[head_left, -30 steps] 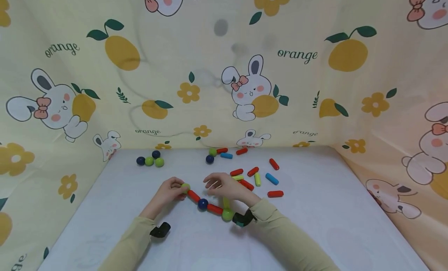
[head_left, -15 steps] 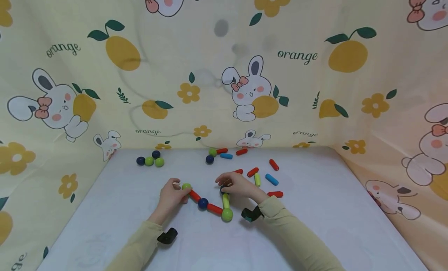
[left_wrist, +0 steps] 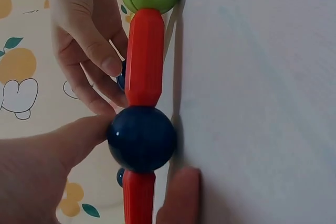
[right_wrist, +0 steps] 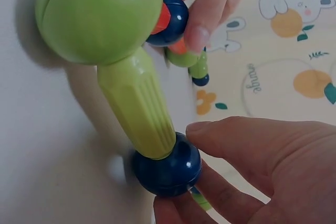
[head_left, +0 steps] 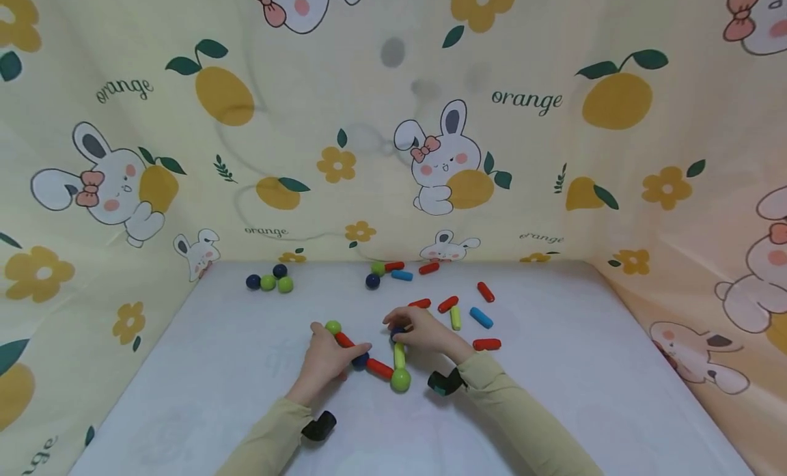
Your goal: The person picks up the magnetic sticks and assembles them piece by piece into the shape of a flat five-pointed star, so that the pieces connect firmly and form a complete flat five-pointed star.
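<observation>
A chain of toy building balls and rods lies bent on the white table. It runs from a green ball (head_left: 333, 327) by a red rod (head_left: 344, 340) to a dark blue ball (left_wrist: 142, 139). A second red rod (head_left: 380, 369) leads on to a nearer green ball (head_left: 401, 380), where a yellow-green rod (right_wrist: 139, 106) turns away. My left hand (head_left: 322, 360) spans the chain, thumb against the middle dark blue ball and a fingertip (left_wrist: 184, 195) on the opposite side. Thumb and fingers of my right hand (head_left: 424, 331) pinch another dark blue ball (right_wrist: 170, 169) at the yellow-green rod's end.
Beyond the right hand lie loose rods: a blue rod (head_left: 481, 317), a yellow-green rod (head_left: 455, 317) and several red ones (head_left: 487, 344). Balls cluster at the back left, with a green ball (head_left: 285, 285) among them. More pieces, including a blue rod (head_left: 402, 275), lie by the patterned backdrop.
My left hand has shifted right and nearer, its thumb going from the end green ball to the middle dark blue one. My right hand has moved right onto the ball at the yellow-green rod's end.
</observation>
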A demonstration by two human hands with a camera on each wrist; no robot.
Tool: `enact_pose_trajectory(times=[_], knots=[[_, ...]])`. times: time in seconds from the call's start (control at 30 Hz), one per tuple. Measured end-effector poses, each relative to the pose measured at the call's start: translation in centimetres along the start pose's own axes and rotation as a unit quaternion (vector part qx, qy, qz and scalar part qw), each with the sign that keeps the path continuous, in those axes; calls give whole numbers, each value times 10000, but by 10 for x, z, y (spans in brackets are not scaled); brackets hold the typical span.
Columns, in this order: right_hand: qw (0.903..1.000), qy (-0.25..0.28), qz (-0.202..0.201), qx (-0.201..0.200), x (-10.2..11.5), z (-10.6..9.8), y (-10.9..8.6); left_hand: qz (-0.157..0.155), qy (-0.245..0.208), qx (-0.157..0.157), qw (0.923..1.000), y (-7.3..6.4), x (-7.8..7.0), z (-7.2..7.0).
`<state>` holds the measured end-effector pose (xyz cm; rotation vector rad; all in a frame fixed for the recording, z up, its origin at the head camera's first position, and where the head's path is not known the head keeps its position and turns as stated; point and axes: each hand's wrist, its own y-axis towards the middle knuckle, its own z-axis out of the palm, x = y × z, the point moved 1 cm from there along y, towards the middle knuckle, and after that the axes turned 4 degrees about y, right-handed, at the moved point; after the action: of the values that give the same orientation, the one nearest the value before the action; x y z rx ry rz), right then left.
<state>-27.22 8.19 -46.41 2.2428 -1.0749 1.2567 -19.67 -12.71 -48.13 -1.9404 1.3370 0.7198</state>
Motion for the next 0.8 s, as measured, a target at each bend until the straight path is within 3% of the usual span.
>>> enact_pose_trajectory(times=[0.17,0.33,0.47,0.8], knots=[[10000,56,41,23,-2,4,-3,201,89,105,9997,1,1,4],[9998,43,177,18,-1,6,-6,713,183,157,9972,5,4,1],[9997,24,245,-33,-1,7,-8,912,-62,469,9947,8,7,-3],[9998,55,163,-36,-5,9,-27,1312,186,1001,9861,7,9,-15]])
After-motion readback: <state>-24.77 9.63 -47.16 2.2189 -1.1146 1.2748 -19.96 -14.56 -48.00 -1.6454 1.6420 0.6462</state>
